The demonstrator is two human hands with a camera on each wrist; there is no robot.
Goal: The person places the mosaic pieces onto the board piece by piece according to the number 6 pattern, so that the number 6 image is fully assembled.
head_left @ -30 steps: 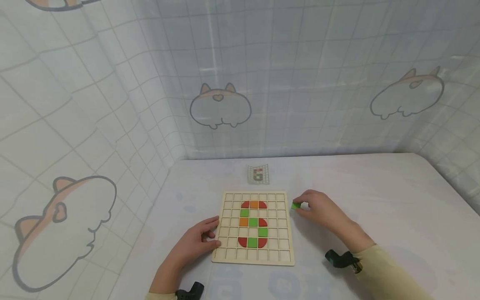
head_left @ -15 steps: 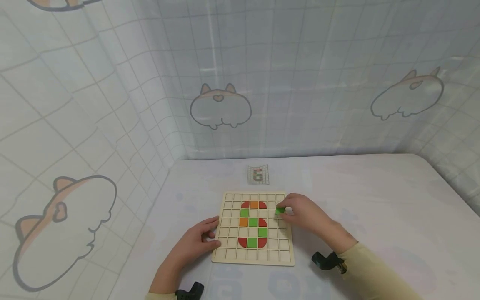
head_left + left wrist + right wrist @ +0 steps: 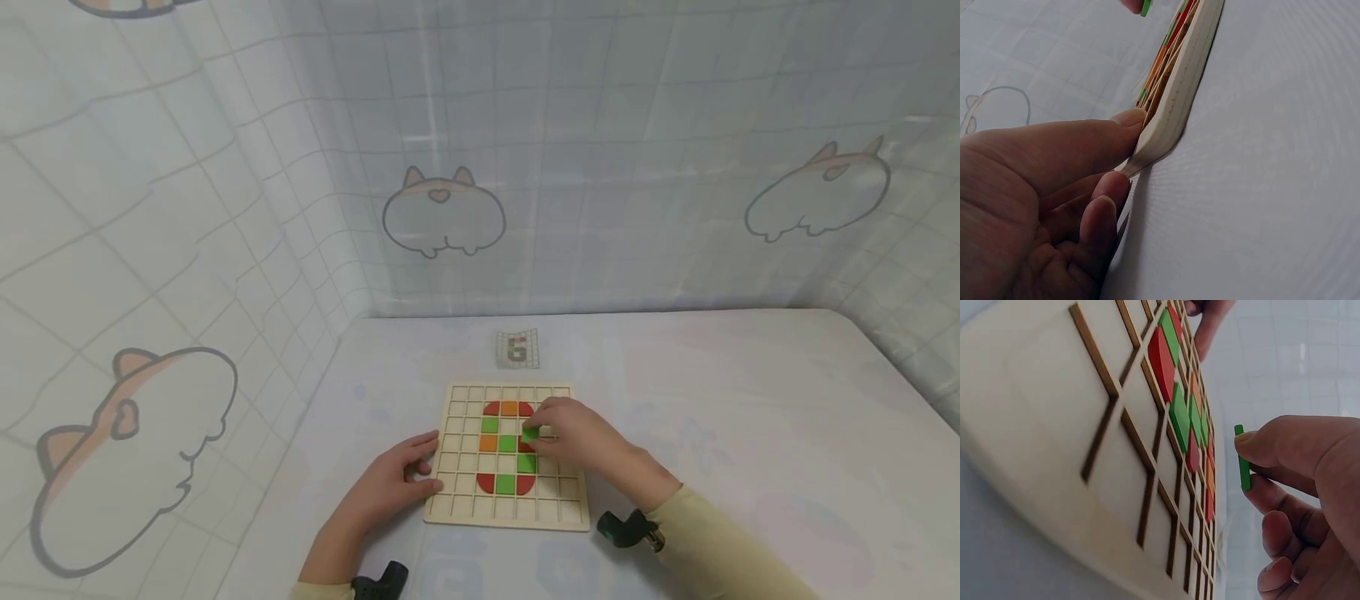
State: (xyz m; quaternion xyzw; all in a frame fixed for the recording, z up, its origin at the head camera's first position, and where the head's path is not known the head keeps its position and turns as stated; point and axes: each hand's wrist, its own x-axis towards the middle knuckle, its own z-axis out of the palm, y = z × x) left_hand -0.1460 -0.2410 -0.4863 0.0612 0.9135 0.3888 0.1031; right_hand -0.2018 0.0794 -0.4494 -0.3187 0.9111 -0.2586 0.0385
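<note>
My right hand [image 3: 573,429] pinches a thin green square tile [image 3: 1242,457] between thumb and fingertip, held on edge just above the wooden grid board [image 3: 457,510]. In the head view the tile overlaps the right side of the coloured figure, above a green tile [image 3: 527,463]. Red rounded tiles [image 3: 485,483], green squares and orange squares [image 3: 488,443] sit in the board's cells in the shape of a digit. My left hand [image 3: 390,479] rests at the board's left edge, its thumb [image 3: 1079,150] straight and touching the rim, with the other fingers beside it.
Behind the board lies a small card [image 3: 517,348] with a gridded figure on it. A pale patterned cloth covers the table [image 3: 712,392], and tile-print curtains [image 3: 600,208] hang behind and at both sides.
My right hand has carried the green tile leftward, from beside the board's right edge to over the coloured figure. The left hand and the board have stayed in place.
</note>
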